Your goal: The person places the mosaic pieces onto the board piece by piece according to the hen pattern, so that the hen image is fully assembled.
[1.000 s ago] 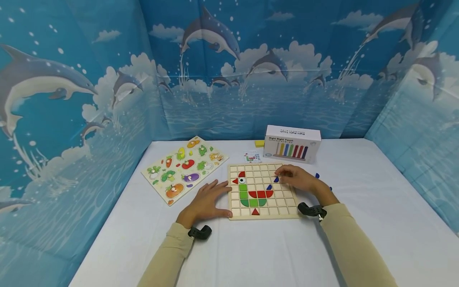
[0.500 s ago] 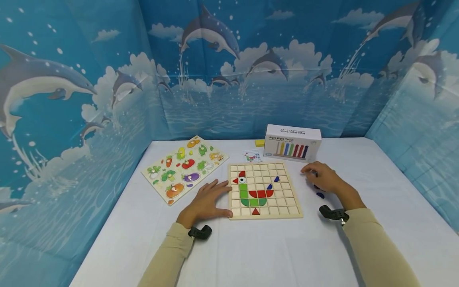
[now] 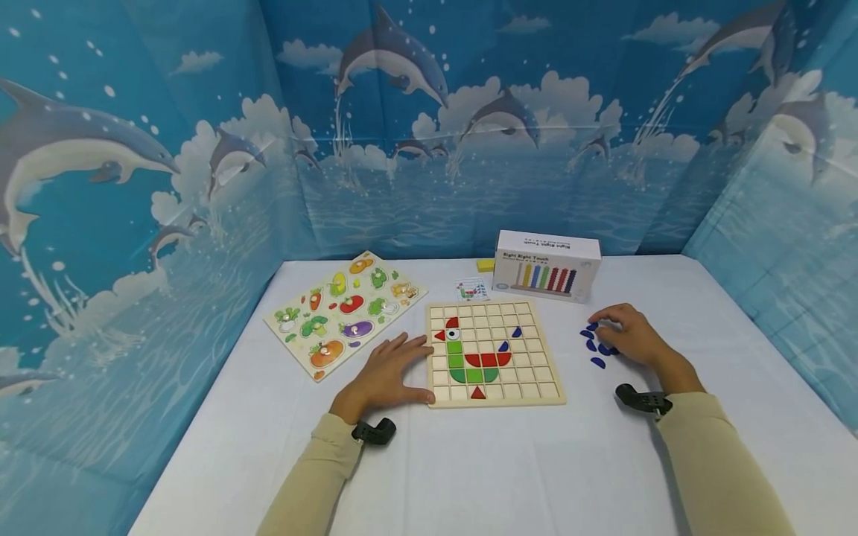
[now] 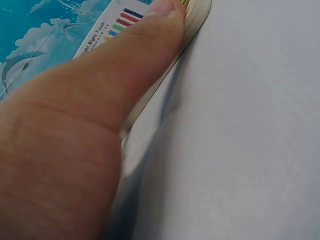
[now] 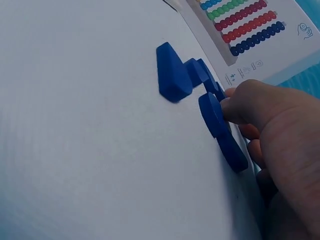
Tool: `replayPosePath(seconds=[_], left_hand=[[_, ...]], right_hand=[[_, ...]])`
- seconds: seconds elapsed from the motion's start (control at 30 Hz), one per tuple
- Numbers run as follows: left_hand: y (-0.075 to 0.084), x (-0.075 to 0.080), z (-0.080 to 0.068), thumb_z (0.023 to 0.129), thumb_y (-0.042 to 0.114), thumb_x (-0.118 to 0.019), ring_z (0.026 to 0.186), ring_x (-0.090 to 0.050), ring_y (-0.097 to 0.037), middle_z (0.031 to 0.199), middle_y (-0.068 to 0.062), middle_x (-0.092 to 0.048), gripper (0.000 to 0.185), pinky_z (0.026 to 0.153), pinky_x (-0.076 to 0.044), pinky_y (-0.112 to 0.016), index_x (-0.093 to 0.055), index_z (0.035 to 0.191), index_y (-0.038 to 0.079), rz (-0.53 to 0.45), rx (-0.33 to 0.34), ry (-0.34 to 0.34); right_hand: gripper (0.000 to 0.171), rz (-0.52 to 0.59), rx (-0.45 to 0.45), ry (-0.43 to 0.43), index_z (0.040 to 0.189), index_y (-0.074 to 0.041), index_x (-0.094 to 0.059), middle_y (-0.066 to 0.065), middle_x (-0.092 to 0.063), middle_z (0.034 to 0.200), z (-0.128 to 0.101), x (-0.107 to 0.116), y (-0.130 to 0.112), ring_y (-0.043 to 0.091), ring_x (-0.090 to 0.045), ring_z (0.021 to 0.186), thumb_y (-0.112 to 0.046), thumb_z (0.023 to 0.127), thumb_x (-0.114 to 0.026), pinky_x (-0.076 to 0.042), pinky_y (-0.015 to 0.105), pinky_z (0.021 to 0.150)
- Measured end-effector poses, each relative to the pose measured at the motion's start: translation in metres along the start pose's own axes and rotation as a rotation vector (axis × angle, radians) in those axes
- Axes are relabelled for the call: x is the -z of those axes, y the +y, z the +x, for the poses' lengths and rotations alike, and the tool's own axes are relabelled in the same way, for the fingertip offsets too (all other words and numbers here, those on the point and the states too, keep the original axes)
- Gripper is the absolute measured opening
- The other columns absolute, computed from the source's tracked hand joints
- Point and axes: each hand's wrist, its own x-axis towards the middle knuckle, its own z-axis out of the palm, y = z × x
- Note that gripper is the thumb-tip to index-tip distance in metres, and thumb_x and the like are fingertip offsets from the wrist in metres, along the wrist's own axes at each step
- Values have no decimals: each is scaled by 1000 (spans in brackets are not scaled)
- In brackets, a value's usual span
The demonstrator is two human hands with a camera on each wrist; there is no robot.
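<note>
A wooden grid board [image 3: 529, 378] lies mid-table with a bird figure of red and green tiles [image 3: 474, 365] and two blue tiles [image 3: 516, 333] on it. My left hand [image 3: 394, 366] rests flat on the cloth, its thumb [image 4: 125, 75] against the board's left edge [image 4: 197, 20]. To the right of the board my right hand [image 3: 613, 331] curls over several loose blue pieces [image 3: 598, 362]. In the right wrist view its thumb and fingers [image 5: 245, 107] pinch one rounded blue piece [image 5: 212, 112], with other blue pieces [image 5: 172, 72] just beyond it.
A vegetable peg puzzle [image 3: 345, 313] lies at the left. A white abacus box [image 3: 546, 266], a small card [image 3: 471, 290] and a yellow block [image 3: 485, 265] sit behind the board. Dolphin-print walls close in three sides.
My right hand left the board, where a blue tile now sits, and moved right to the loose blue pieces on the cloth. The left hand stayed put.
</note>
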Motion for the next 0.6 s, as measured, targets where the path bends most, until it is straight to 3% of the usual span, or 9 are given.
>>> replayPosePath(seconds=[0.2,0.6], left_hand=[[-1,-1,0,77,78,-66,153,-11,-26,165,10,-26,94,120,-11,-51,-44,154,30,-10,-1,2],[-2,-2,1,77,79,-66,153,-13,-27,165,9,-26,93,119,-12,-52,-44,154,30,-2,-11,10]], right_hand=[[21,6,-30,13,116,-1,-62,33,-39,138,0,-1,-2,55,-34,130,-10,97,-59,-28,75,104],[20,7,-35,33,114,-3,-63,32,-40,138,-1,-2,-5,57,-33,132,-10,96,-59,-26,76,104]])
